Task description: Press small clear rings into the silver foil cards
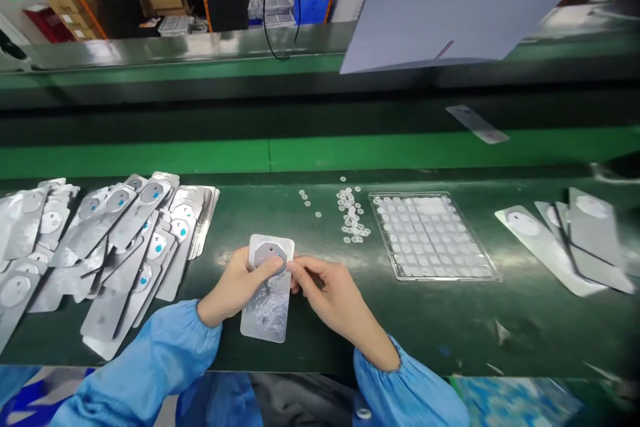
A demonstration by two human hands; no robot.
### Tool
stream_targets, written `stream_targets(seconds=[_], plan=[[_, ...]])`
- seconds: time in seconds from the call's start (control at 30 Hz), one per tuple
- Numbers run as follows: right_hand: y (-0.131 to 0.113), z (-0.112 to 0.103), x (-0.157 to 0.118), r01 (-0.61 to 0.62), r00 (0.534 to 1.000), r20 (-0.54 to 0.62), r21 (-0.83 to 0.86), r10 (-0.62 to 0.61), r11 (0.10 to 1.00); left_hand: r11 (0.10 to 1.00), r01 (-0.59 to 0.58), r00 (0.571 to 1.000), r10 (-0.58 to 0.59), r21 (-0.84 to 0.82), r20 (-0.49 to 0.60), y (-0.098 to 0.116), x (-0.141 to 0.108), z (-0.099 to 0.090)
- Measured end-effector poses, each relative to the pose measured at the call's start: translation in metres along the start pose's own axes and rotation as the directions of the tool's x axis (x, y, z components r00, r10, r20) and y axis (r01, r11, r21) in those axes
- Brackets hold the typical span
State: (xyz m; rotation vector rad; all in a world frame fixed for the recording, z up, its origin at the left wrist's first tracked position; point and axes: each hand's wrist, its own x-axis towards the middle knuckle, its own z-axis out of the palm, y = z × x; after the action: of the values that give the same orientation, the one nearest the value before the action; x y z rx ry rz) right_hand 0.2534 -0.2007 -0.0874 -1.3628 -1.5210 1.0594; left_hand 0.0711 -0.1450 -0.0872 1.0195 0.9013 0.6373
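My left hand grips a flat silver foil pouch by its left side, thumb lying across the round grey disc near its top. The disc has a small dark hole in its middle. At the pouch's upper right edge, the thumb and forefinger of my right hand are pinched together beside the disc. Whatever sits between those fingertips is hidden or too small to make out. Beyond the hands lie several small white rings, loose on the green bench.
Silver pouches, some with blue marks on their discs, are heaped at the left. A clear tray of small white pieces lies right of the rings. More pouches rest far right, and one strip lies on the back ledge.
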Motion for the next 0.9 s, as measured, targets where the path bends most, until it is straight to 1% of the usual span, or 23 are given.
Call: stream_targets(seconds=[0.03,0.1,0.17,0.2,0.23,0.3,0.37,0.43,0.53,0.6,0.73,0.8,0.9], plan=[[0.002,0.001,-0.002,0.023,0.999,-0.024,-0.064,-0.024,0.998,1.000,-0.009,1.000,0.009,-0.002,-0.022,-0.004,0.002,0.002],[0.004,0.004,-0.005,0.073,0.986,-0.134,-0.180,-0.098,0.981,0.998,-0.044,0.995,0.049,0.055,-0.084,-0.008,0.003,0.004],[0.003,0.007,-0.008,0.142,0.942,-0.261,-0.263,-0.212,0.954,0.990,-0.064,0.989,0.079,0.122,-0.123,-0.009,0.002,0.005],[0.002,0.009,-0.009,0.188,0.917,-0.290,-0.289,-0.273,0.939,0.986,-0.069,0.988,0.089,0.150,-0.125,-0.010,0.002,0.004],[0.001,0.010,-0.010,0.234,0.900,-0.291,-0.306,-0.324,0.923,0.982,-0.079,0.988,0.101,0.173,-0.121,-0.010,0.001,0.004],[0.000,0.013,-0.012,0.304,0.890,-0.236,-0.334,-0.391,0.892,0.970,-0.112,0.984,0.138,0.214,-0.110,-0.012,0.000,0.003],[0.003,0.015,-0.013,0.330,0.895,-0.168,-0.377,-0.414,0.866,0.964,-0.133,0.982,0.160,0.228,-0.103,-0.014,0.001,0.004],[0.008,0.016,-0.014,0.327,0.900,-0.126,-0.436,-0.417,0.838,0.965,-0.135,0.982,0.161,0.224,-0.102,-0.017,0.001,0.005],[0.015,0.017,-0.016,0.328,0.897,-0.101,-0.501,-0.430,0.801,0.968,-0.105,0.988,0.128,0.227,-0.088,-0.018,0.000,0.004],[0.017,0.016,-0.016,0.332,0.892,-0.097,-0.525,-0.442,0.784,0.978,-0.074,0.994,0.088,0.193,-0.068,-0.018,-0.002,0.003],[0.017,0.015,-0.014,0.322,0.889,-0.096,-0.567,-0.449,0.758,0.998,-0.011,0.999,0.015,0.068,-0.046,-0.017,-0.005,-0.001],[0.016,0.015,-0.013,0.319,0.886,-0.091,-0.590,-0.454,0.741,0.999,0.014,0.998,-0.011,0.039,-0.056,-0.019,-0.005,-0.001],[0.013,0.016,-0.011,0.314,0.887,-0.088,-0.605,-0.453,0.732,0.999,0.020,0.999,-0.018,0.026,-0.050,-0.022,-0.005,0.000]])
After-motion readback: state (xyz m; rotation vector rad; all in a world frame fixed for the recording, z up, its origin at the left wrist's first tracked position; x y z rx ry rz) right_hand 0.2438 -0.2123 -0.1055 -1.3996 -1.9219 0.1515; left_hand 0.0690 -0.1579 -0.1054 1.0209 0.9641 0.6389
